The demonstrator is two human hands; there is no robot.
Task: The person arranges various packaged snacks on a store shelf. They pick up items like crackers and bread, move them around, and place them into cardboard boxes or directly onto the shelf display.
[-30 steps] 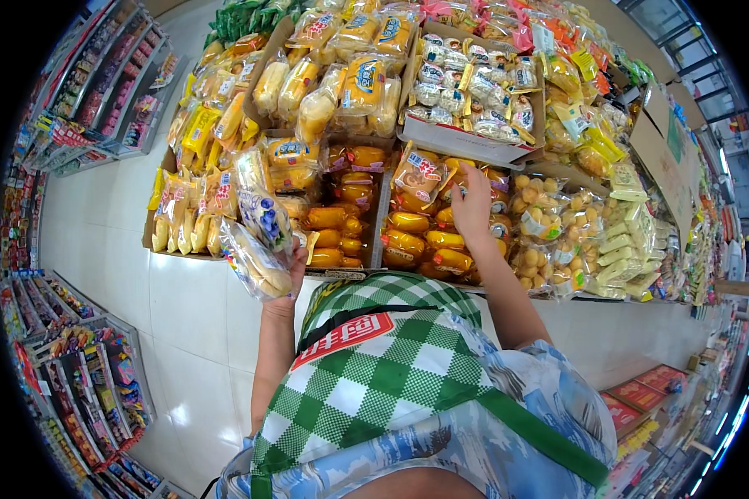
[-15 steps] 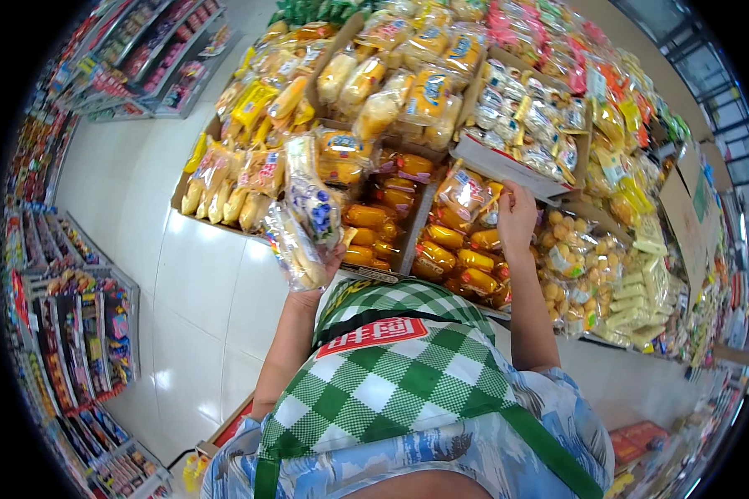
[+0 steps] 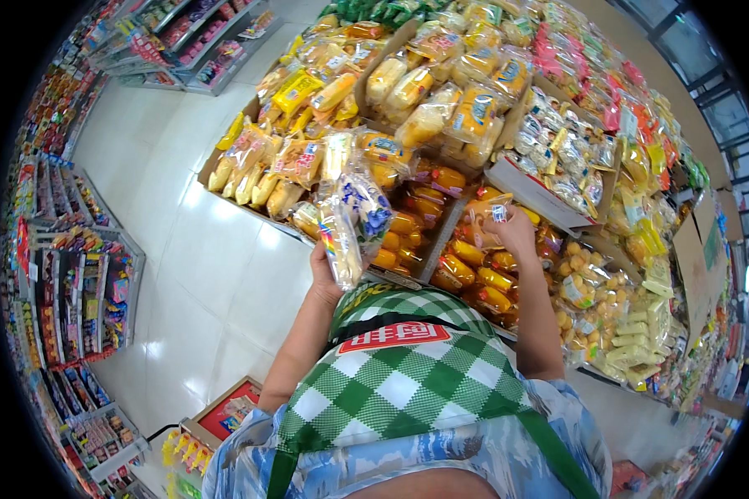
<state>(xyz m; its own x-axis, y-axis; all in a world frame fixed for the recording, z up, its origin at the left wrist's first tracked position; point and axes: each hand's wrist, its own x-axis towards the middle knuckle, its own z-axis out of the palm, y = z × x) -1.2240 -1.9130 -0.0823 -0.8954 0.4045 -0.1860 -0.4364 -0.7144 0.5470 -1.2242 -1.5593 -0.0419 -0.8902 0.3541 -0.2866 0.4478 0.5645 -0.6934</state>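
Note:
My left hand [image 3: 324,270] is closed round the lower end of a few clear bread packs in front of the bread display. Among them are a long pack with a rainbow stripe [image 3: 339,249] and a pack with a dark blue pattern [image 3: 368,206]. At the right, my right hand [image 3: 518,231] has its fingers closed on the edge of a clear packet of bread [image 3: 484,218]. That packet lies over several small golden wrapped cakes [image 3: 466,254] in an open cardboard compartment. My right thumb and the packet's underside are partly hidden.
Left of the packs is a box edge with long bread packets [image 3: 241,158]. A white-fronted box of silvery wrapped sweets [image 3: 558,137] stands behind my right hand. Bags of small round cakes [image 3: 582,279] lie to its right. Store shelves [image 3: 83,283] line the far left.
The view has shifted, so the display sits further right and lower. My right hand has moved left onto the bread packet and turned it. My left hand keeps its packs.

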